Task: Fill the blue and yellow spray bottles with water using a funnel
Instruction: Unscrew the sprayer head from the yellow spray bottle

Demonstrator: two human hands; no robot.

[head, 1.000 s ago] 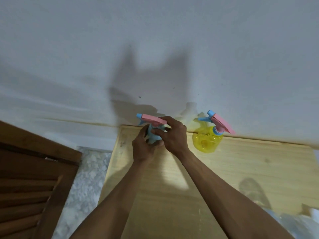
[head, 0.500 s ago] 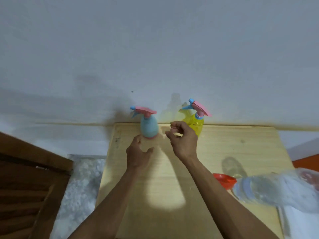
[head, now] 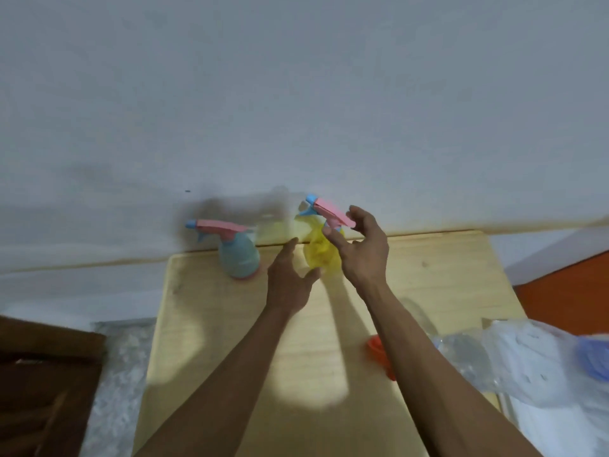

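Table [head: 428, 285] of pale wood fills the lower centre of my view. Near its far edge stands the blue spray bottle [head: 239, 255], upright, and right of it the yellow spray bottle [head: 318, 252]. My left hand [head: 288, 285] and right hand [head: 361, 252] flank the yellow one, fingers spread, gripping nothing. Lower right, an orange funnel [head: 379, 354] lies partly hidden by my forearm.

Bare pale wooden tabletop [head: 204, 341] is left free at the near left. The far edge is blocked by the blue plastic spray bottle [head: 239, 255] and the yellow plastic spray bottle [head: 319, 250]. An orange plastic funnel [head: 379, 356] and clear crumpled plastic [head: 527, 364] crowd the near right.
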